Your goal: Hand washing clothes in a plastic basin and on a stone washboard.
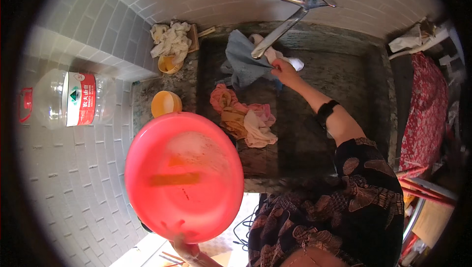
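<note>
My left hand (pixel 187 249) grips the lower rim of a pink plastic basin (pixel 210 208), which is tilted so that I look into it. Whitish suds or residue cling to its inner wall, and an orange-brown band shows across its bottom. My right hand (pixel 287 72) is closed on the edge of a grey-blue cloth (pixel 245 58) in the dark stone sink (pixel 324 149). Beside that cloth, partly behind the tap spout, lie a pale pink cloth (pixel 271 52) and a white one (pixel 296 63). Nearer me, a heap of pink, mustard and cream cloths (pixel 245 117) rests on the sink floor.
A chrome mixer tap (pixel 282 33) reaches over the sink. On the left ledge stand a yellow bowl (pixel 162 103), a smaller yellow cup (pixel 167 66) and a crumpled cream cloth (pixel 173 40). A large clear plastic bottle (pixel 105 99) is at left. Red patterned fabric (pixel 424 115) hangs at right.
</note>
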Motion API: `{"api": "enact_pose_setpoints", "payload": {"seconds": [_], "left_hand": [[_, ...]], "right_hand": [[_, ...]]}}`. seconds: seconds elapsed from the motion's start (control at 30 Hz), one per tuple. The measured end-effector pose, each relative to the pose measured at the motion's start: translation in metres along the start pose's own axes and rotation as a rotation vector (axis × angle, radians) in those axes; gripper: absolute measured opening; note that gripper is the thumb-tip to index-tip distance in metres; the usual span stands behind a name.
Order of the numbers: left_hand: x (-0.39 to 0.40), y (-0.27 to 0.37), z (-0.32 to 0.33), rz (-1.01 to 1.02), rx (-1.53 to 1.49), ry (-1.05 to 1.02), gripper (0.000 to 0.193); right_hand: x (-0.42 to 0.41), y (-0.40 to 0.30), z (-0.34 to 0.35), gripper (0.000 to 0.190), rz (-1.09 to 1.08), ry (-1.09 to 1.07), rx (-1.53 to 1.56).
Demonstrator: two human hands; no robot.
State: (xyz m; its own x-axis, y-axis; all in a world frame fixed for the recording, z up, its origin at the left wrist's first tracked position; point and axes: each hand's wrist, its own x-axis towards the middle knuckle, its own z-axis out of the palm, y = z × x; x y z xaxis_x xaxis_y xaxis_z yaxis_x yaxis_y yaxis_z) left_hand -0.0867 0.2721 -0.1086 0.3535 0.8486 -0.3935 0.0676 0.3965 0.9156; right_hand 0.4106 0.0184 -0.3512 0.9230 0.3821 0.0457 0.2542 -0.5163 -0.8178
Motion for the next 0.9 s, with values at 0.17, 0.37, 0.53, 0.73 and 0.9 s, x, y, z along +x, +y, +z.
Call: {"api": "enact_pose_setpoints", "payload": {"seconds": [0.17,0.37,0.53,0.73,0.9], "left_hand": [[0.005,-0.003,-0.013,0.009,-0.044,-0.033,0.076],[0.0,-0.002,-0.012,-0.01,-0.104,-0.105,0.074],[0.002,-0.004,-0.015,-0.065,-0.098,-0.131,0.072],[-0.014,-0.004,-0.004,-0.058,-0.019,-0.156,0.074],[-0.021,-0.014,-0.006,-0.062,0.003,-0.095,0.076]], "right_hand": [[-0.06,-0.007,-0.078,0.03,0.426,0.052,0.483],[-0.123,0.048,-0.151,0.04,0.632,0.291,0.284],[-0.134,0.138,-0.192,0.053,0.533,0.247,-0.168],[-0.107,0.118,-0.139,0.066,0.386,0.17,-0.059],[-0.112,0.078,-0.068,0.064,0.703,-0.105,-0.213]]}}
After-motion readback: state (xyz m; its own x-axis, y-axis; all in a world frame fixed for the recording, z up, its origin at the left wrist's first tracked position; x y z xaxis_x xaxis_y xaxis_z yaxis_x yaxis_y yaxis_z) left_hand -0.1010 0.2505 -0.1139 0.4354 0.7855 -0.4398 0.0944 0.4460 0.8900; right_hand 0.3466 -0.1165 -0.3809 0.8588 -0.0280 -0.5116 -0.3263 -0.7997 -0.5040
